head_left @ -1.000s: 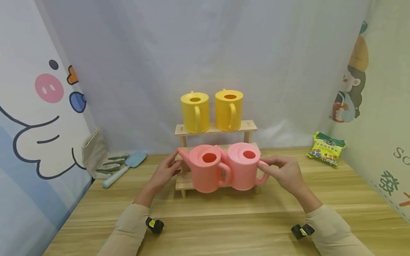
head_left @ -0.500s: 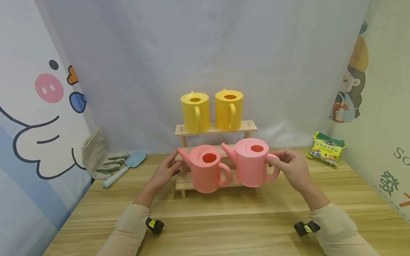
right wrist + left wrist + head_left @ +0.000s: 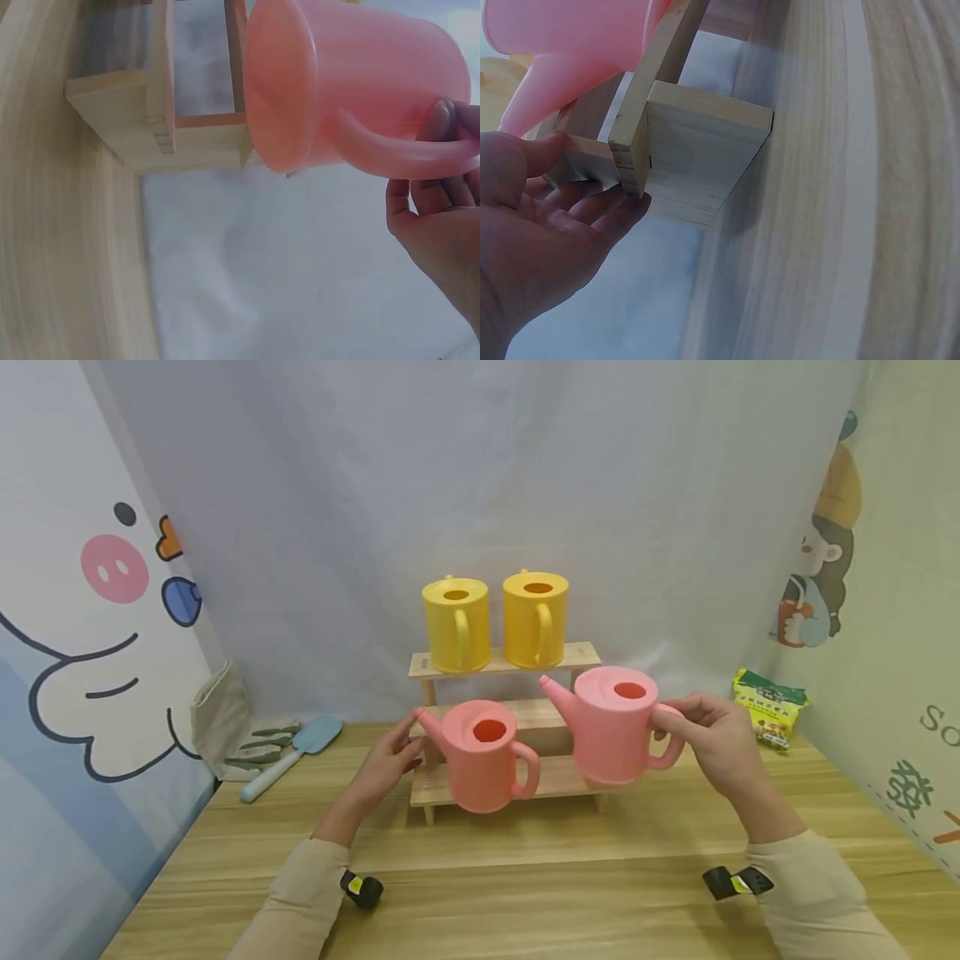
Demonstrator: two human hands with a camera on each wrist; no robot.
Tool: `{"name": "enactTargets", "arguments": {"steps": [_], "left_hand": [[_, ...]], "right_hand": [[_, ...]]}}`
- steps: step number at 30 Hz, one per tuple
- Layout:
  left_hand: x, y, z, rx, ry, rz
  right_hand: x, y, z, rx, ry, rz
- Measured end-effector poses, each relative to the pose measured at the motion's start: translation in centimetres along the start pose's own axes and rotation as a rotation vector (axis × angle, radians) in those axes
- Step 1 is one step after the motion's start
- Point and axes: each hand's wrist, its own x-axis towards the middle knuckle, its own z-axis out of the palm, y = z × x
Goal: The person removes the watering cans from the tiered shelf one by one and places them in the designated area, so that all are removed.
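My right hand [image 3: 716, 739] holds a light pink watering can [image 3: 611, 735] by its handle, raised at the right end of a small tiered wooden stand [image 3: 555, 781]. The can's spout points left, and its base shows in the right wrist view. A darker coral-pink watering can [image 3: 480, 768] stands on the left of the lowest step. My left hand [image 3: 382, 768] is at the stand's left end; in the left wrist view its thumb and bent fingers grip the end of a board, close under the coral can's spout [image 3: 547, 90]. Two yellow watering cans [image 3: 456, 631] stand on the top step.
On the table's left lie a light blue hand trowel [image 3: 296, 756] and gardening gloves [image 3: 258, 747], beside a beige cloth bag [image 3: 221, 718]. At the back right is a green-and-yellow packet [image 3: 768, 706]. A pale curtain [image 3: 337, 527] hangs behind the stand.
My right hand has lifted the light pink watering can up and to the right, away from the coral one. My left hand and the other cans have stayed in place.
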Motion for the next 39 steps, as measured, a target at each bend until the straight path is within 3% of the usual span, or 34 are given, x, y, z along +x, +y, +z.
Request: {"name": "enactTargets", "arguments": {"steps": [7, 13, 16, 20, 26, 32, 39], "left_hand": [[-0.1, -0.1, 0.0, 0.002, 0.001, -0.002], [-0.1, 0.0, 0.1, -0.004, 0.021, 0.013], [-0.1, 0.1, 0.1, -0.008, 0.027, 0.026], [-0.2, 0.1, 0.1, -0.019, 0.029, 0.031], [0.0, 0.0, 0.1, -0.025, 0.036, 0.019], [0.0, 0.0, 0.1, -0.022, 0.052, 0.006], [0.0, 0.1, 0.0, -0.031, 0.057, -0.002]], "right_hand": [[0.3, -0.5, -1.2, 0.174, 0.078, -0.038], [0.6, -0.9, -2.2, 0.409, 0.103, -0.151], [0.8, -1.0, -2.6, 0.458, 0.104, -0.194], [0.9, -0.9, -2.8, 0.445, 0.157, -0.179], [1.1, 0.0, -2.8, 0.368, 0.276, -0.072], [1.4, 1.1, -2.7, 0.219, 0.402, 0.133], [2.4, 3.1, -2.2, 0.056, 0.384, 0.344]]}}
